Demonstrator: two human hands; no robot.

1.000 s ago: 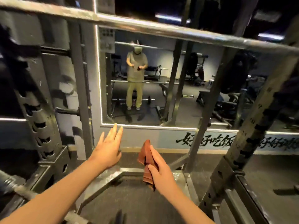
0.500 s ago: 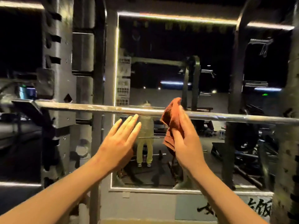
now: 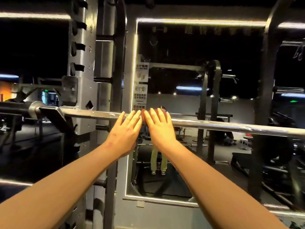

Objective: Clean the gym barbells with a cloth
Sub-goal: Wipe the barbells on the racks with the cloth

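Note:
A steel barbell (image 3: 231, 127) lies across the rack at chest height, running from the left hook down to the right. My left hand (image 3: 127, 129) and my right hand (image 3: 159, 128) are side by side against the middle of the bar, fingers stretched out and pointing up. The orange-brown cloth (image 3: 143, 115) is almost wholly hidden behind them; only a thin sliver shows between the fingers. My right hand presses it on the bar. My left hand lies flat beside it, and whether it touches the cloth is unclear.
The bar's left end rests on a hook (image 3: 54, 111) on the grey rack upright (image 3: 82, 63), with the collar (image 3: 33, 108) outside it. A dark upright (image 3: 267, 96) stands at right. Behind the bar a lit-framed mirror (image 3: 181, 47) reflects a standing person and gym equipment.
My view has lifted from the floor to the bar. Both hands have risen to the barbell, and the cloth, held up in my right hand before, is now pressed to the bar behind my hands.

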